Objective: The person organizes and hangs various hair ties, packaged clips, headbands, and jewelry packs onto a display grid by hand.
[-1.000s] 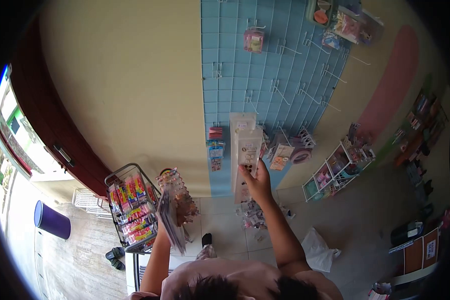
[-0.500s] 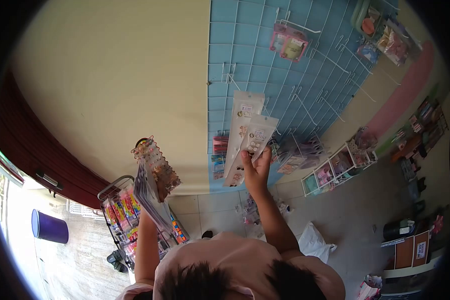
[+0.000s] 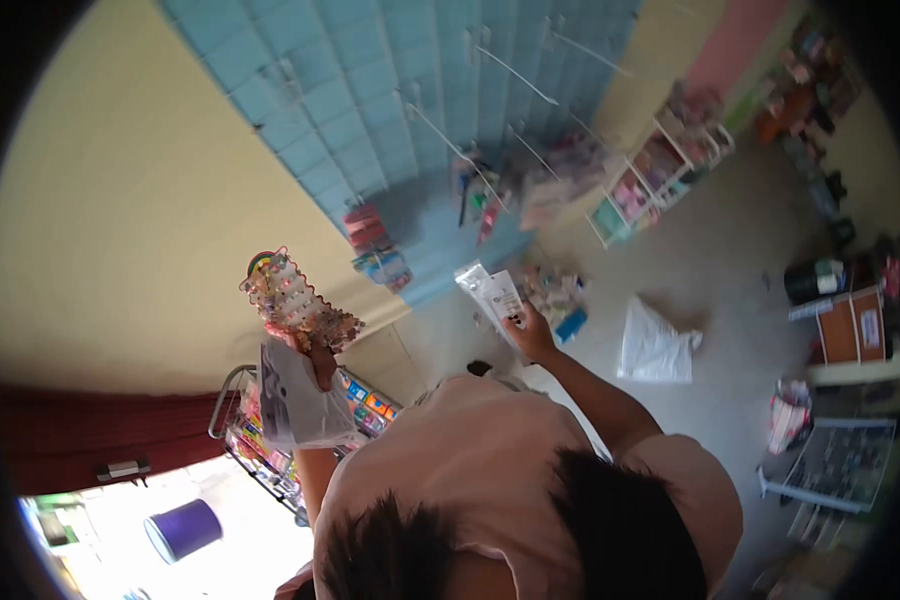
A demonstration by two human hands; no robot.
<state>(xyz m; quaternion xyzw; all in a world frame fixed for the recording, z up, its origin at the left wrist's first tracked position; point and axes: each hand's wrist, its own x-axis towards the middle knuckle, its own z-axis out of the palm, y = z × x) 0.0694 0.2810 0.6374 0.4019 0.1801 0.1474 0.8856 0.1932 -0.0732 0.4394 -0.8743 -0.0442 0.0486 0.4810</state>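
Note:
My left hand (image 3: 322,368) is closed on a bundle. Scalloped display cards (image 3: 295,300) dotted with small shiny pieces stick up from it, and clear plastic packets (image 3: 295,412) hang below. Further right, my right hand (image 3: 533,336) grips slim white-topped accessory packets (image 3: 492,297), with small dark pieces near the thumb. These packets are held low over the floor, apart from the blue wall grid (image 3: 370,110). What lies inside both sets is blurred.
Bare hooks (image 3: 515,75) jut from the grid; several packs (image 3: 368,228) hang lower down. A wire rack (image 3: 240,425) stands by my left arm. Loose packets (image 3: 552,290) and a white plastic bag (image 3: 658,345) lie on the floor. A white shelf unit (image 3: 650,180) stands right.
My view has turned, so the wall grid appears tilted and shifted left. The right hand has lowered its packets away from the grid. Both hands keep their hold.

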